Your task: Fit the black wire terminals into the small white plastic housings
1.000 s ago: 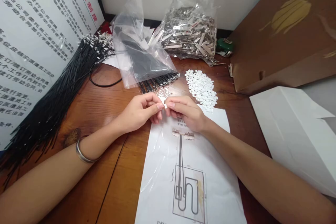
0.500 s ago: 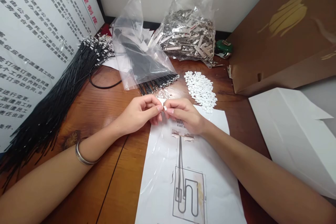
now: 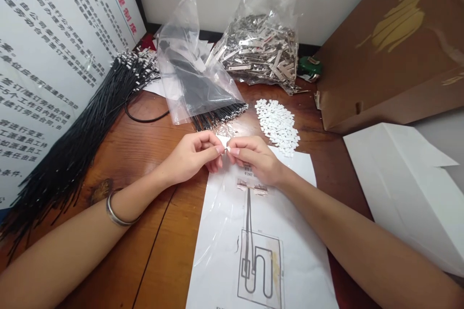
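Above a white sheet, my left hand (image 3: 199,154) and my right hand (image 3: 255,157) meet tip to tip. Between thumb and forefinger, my right hand pinches a small white plastic connector (image 3: 228,150). My left thumb and forefinger are pressed together right beside it. A tiny dark bit shows between the two sets of fingertips, but the left fingers hide most of what they hold. Just behind my right hand lies a pile of similar white pieces (image 3: 277,125). Beyond my left hand, black wires (image 3: 221,116) with metal tips stick out of a clear plastic bag (image 3: 177,101).
A printed diagram sheet (image 3: 217,260) lies under my hands. A bundle of black wires with white ends (image 3: 83,120) leans at left. At the back are a bag of metal strips (image 3: 261,53) and a green object (image 3: 310,67). A brown box (image 3: 362,67) and white carton (image 3: 398,178) stand right.
Both hands stay almost in place. The white connector between the fingertips has turned slightly, and a small dark bit now shows beside it. The view has shifted a little.
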Tool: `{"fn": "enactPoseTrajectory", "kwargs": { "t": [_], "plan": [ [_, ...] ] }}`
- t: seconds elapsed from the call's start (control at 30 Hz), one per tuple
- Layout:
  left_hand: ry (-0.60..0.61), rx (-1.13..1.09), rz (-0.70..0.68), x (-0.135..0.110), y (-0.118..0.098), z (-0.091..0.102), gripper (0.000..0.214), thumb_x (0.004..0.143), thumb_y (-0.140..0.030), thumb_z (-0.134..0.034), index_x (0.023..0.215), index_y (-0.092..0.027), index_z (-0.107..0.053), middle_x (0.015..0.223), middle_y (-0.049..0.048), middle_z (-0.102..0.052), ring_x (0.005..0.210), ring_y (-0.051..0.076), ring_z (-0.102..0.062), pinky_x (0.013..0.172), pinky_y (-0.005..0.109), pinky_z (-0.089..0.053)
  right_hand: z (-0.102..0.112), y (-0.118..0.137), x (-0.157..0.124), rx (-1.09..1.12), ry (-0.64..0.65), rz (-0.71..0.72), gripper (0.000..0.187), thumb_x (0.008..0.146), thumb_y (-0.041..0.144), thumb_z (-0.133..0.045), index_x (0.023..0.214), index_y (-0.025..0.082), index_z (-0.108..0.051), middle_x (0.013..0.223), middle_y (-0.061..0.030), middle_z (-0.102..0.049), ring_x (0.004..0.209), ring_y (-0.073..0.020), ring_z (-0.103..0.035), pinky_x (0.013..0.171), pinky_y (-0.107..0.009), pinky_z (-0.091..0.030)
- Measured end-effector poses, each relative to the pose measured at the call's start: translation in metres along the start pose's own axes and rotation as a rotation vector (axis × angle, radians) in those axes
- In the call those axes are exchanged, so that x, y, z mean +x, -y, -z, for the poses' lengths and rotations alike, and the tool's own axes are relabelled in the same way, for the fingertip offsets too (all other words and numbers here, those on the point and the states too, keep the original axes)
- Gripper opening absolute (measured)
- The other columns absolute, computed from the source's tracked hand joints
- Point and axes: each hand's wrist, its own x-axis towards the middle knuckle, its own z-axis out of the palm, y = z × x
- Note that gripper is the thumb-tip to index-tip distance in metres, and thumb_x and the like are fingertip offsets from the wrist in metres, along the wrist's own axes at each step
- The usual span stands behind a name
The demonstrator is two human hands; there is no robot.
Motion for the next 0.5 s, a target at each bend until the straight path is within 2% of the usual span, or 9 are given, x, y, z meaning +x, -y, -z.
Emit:
{"fn": "enactPoseTrajectory", "kwargs": {
  "t": [0.17,0.5],
  "plan": [
    [0.018,0.025,-0.02,-0.0002,0.0016,0.0016,0.034,0.079,-0.044,-0.073,0.076,-0.014,-0.058,0.061,-0.0007,-0.064,0.053,0.008,-0.057,0.054,0.021,-0.05,0.0001,-0.0007,-0.0004,-0.046,0.02,0.062,0.033,0.09,0.029,-0.045,0.061,0.017,-0.054,0.053,0.0046,-0.042,0.049,-0.0084,-0.035,0.05,-0.027,-0.026],
    [0.008,0.034,0.0,0.0004,0.0023,0.0006,0.036,0.077,-0.045,-0.074,0.077,-0.013,-0.058,0.062,-0.0001,-0.065,0.053,0.008,-0.057,0.054,0.021,-0.049,-0.0002,-0.0003,0.0024,-0.164,0.021,0.092,0.029,0.085,0.024,-0.046,0.056,0.019,-0.048,0.049,0.0059,-0.039,0.048,-0.0084,-0.034,0.049,-0.025,-0.025]
  ]
}}
